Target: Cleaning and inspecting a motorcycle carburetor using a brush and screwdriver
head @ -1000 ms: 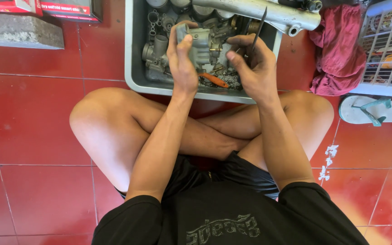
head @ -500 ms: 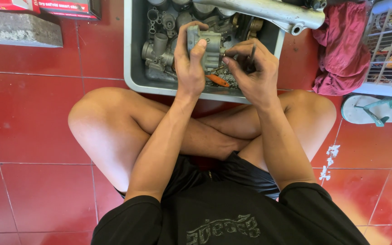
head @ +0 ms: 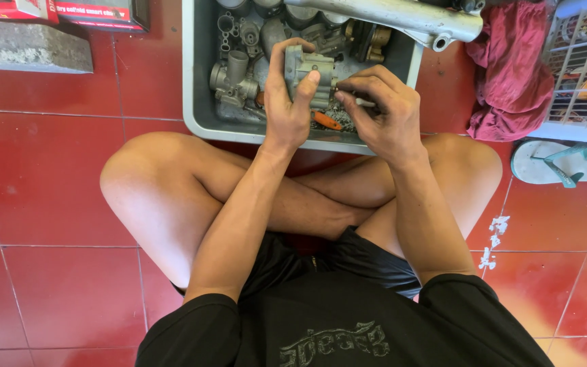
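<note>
My left hand (head: pixel 287 102) grips a grey metal carburettor body (head: pixel 312 73) above a grey plastic tray (head: pixel 195 88). My right hand (head: pixel 382 112) pinches a thin tool (head: pixel 365 103) whose tip meets the right side of that metal body. Several other metal parts (head: pixel 234 78) lie in the tray, along with an orange-handled tool (head: pixel 325 121) just under my hands. My crossed legs sit below the tray on the red tiled floor.
A long silver metal tube (head: pixel 402 17) lies across the tray's far side. A red cloth (head: pixel 511 68) and a white plastic basket (head: pixel 582 68) are at the right, a sandal (head: pixel 562 163) below them. A concrete block (head: pixel 28 47) and red boxes (head: pixel 56 10) lie at the far left.
Both hands have shifted slightly with the metal body. My right hand lowered the thin tool from pointing up to lying against the body's right side.
</note>
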